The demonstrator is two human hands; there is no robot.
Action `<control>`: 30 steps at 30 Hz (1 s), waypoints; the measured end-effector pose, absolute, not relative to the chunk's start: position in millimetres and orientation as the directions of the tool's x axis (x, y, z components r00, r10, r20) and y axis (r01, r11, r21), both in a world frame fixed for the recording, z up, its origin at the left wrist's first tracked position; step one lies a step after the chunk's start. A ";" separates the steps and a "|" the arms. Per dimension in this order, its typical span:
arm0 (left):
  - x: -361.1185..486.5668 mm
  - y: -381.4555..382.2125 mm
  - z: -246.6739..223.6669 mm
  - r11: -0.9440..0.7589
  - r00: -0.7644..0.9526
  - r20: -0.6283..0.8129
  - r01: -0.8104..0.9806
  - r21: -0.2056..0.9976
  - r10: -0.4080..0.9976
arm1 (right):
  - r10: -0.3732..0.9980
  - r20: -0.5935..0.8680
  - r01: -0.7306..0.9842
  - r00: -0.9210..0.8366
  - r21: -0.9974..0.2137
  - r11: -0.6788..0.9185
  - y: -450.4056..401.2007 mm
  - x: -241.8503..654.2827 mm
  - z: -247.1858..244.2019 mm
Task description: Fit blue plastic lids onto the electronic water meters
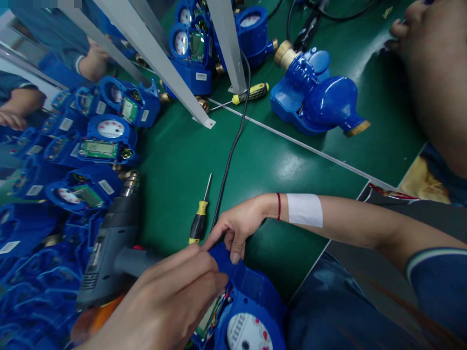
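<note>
A blue water meter [264, 287] with a white dial and an open compartment showing a circuit board lies at the bottom centre. My right hand [242, 226], a red string at its wrist and a white patch on its forearm, grips the edge of the meter's housing with thumb and curled fingers. From the lower left, my left hand [175, 291] reaches over the board compartment. Its fingers are pressed together at the housing's edge, close to my right index finger; whatever they pinch is hidden. A yellow-and-black screwdriver [199, 221] lies just beyond both hands.
A grey heat gun [111, 248] rests left, beside rows of open blue meters [109, 129]. Another meter [321, 92] and a second screwdriver [251, 94] lie farther back. A black cable [233, 150] crosses the green table near metal legs [160, 63]. A co-worker's hand [419, 29] is at upper right.
</note>
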State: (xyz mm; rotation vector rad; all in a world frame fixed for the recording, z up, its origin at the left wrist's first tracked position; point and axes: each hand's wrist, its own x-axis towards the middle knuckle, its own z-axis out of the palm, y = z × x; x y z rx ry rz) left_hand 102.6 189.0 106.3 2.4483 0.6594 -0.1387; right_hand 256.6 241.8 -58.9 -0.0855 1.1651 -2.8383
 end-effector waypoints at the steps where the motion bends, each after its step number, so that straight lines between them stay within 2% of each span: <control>1: 102.0 187.1 105.5 -0.715 0.874 -0.219 0.483 0.506 0.435 | -0.090 0.024 0.047 -0.996 -0.702 -0.710 241.9 256.7 -58.7; 7: 99.8 170.2 96.1 -0.794 0.849 0.008 0.490 0.360 0.528 | -0.104 0.022 0.060 -0.994 -0.695 -0.717 243.0 257.5 -57.4; 13: 98.0 161.8 93.2 -0.855 0.864 0.081 0.470 0.220 0.496 | -0.093 0.016 0.056 -0.995 -0.696 -0.716 242.8 259.5 -54.2; 14: 97.6 163.0 94.0 -0.847 0.864 0.061 0.473 0.242 0.500 | -0.093 0.018 0.054 -0.996 -0.698 -0.714 242.6 259.7 -53.8; 16: 96.3 167.9 96.4 -0.788 0.855 -0.052 0.497 0.364 0.516 | -0.092 0.026 0.048 -0.995 -0.702 -0.711 242.1 259.6 -53.7; 18: 93.7 174.6 99.4 -0.673 0.822 -0.179 0.550 0.495 0.540 | -0.092 0.035 0.041 -0.995 -0.705 -0.708 241.4 259.1 -54.2; 20: 89.5 180.7 102.2 -0.565 0.770 -0.250 0.611 0.554 0.587 | -0.091 0.044 0.034 -0.995 -0.705 -0.708 240.7 258.8 -55.0; 22: 84.6 184.5 104.5 -0.517 0.733 -0.279 0.650 0.557 0.620 | -0.089 0.045 0.031 -0.995 -0.703 -0.710 240.2 258.9 -55.6; 26: 80.4 183.2 107.2 -0.490 0.726 -0.344 0.668 0.560 0.596 | -0.084 0.035 0.036 -0.996 -0.700 -0.713 240.4 259.1 -57.0; 30: 88.4 174.8 106.8 -0.518 0.728 -0.311 0.665 0.538 0.611 | -0.076 0.033 0.030 -0.997 -0.706 -0.708 239.8 257.4 -61.0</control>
